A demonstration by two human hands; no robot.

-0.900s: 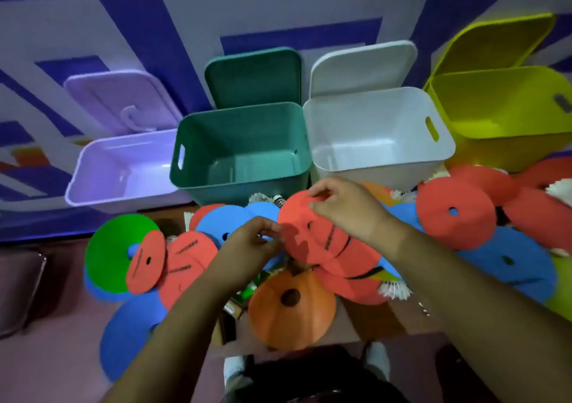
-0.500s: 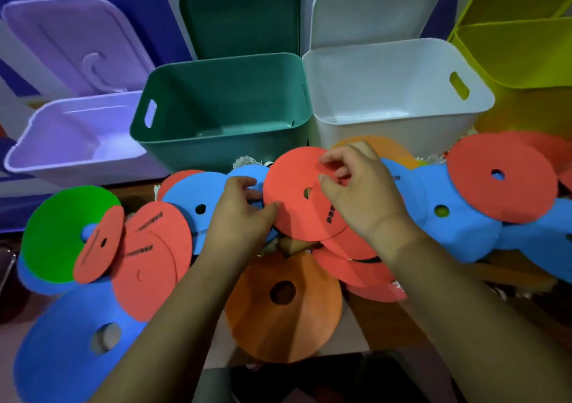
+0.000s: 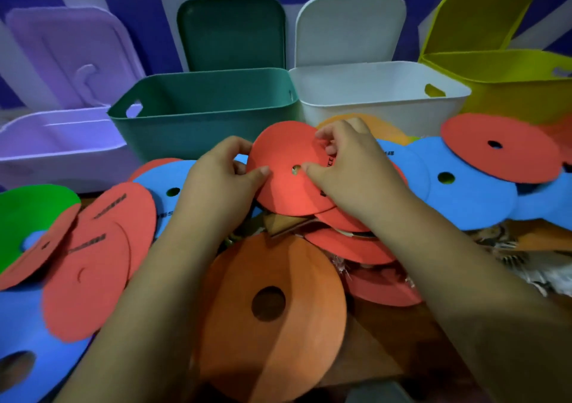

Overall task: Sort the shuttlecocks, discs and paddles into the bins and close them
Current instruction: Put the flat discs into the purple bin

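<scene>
I am watching the left hand [image 3: 221, 176] and right hand [image 3: 349, 167] pinching opposite edges of a red disc [image 3: 280, 152] before the green bin [image 3: 201, 114], nearby black print [image 3: 330, 161] being too blurred to read.

We lose the yellow bin [image 3: 510, 93] past the right edge and the purple bin [image 3: 62, 161] past the left, and the corner cuts the big blue disc [image 3: 58, 365]. The right hand [image 3: 349, 167] covers most of the print on the red disc [image 3: 281, 192] it pinches. Lettering on the left red discs [image 3: 93, 263] is too smeared to read. The feathers [image 3: 526, 272] blur, and a brown piece [image 3: 283, 223] lies mostly buried, so we cannot name it
</scene>
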